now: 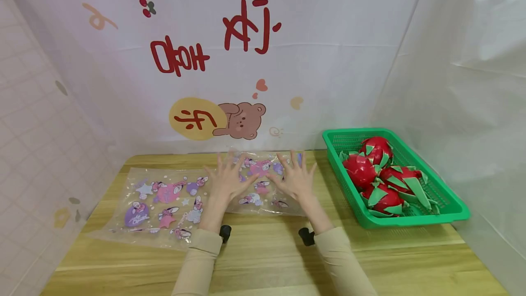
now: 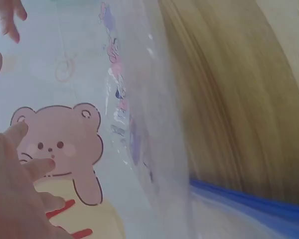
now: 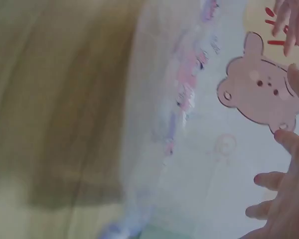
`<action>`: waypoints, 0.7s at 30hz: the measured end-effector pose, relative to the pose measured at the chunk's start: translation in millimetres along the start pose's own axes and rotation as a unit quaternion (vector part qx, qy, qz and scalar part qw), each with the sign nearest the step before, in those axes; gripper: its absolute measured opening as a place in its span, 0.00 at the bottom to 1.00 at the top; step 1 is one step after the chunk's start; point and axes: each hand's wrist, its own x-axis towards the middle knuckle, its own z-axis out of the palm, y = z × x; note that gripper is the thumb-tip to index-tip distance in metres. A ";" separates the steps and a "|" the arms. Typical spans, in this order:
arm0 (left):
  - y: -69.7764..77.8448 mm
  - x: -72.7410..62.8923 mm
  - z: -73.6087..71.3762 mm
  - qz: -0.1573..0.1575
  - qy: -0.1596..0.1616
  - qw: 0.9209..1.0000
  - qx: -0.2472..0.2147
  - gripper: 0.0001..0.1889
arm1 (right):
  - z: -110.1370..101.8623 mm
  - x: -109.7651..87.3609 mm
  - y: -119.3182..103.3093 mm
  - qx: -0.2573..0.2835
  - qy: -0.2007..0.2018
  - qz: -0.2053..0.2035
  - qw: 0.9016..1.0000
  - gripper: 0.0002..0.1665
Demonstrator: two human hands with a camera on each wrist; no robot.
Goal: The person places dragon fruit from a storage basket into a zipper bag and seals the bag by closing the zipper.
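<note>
Two clear plastic bags printed with pink and purple cartoon figures, stars and shells lie flat side by side on the wooden table. Over the left side of the right-hand bag (image 1: 260, 198) my left hand (image 1: 223, 182) is spread, fingers straight and apart. My right hand (image 1: 297, 182) is spread likewise over that bag's right side, thumbs pointing toward each other. Neither hand grips anything; whether they touch the plastic I cannot tell. The left-hand bag (image 1: 164, 209) lies beside my left forearm. A blue strip (image 2: 249, 201) runs along a bag edge in the left wrist view.
At the right of the table (image 1: 263, 259) stands a green plastic basket (image 1: 411, 221) holding several red dragon fruits (image 1: 376, 150) with green scales. A white sheet (image 1: 324, 58) with red characters and a bear drawing hangs behind the table.
</note>
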 end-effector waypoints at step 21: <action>125.7 -5.5 55.6 0.151 -0.039 0.988 -0.016 0.26 | -43.6 -23.8 81.6 0.025 0.100 0.129 0.986 0.26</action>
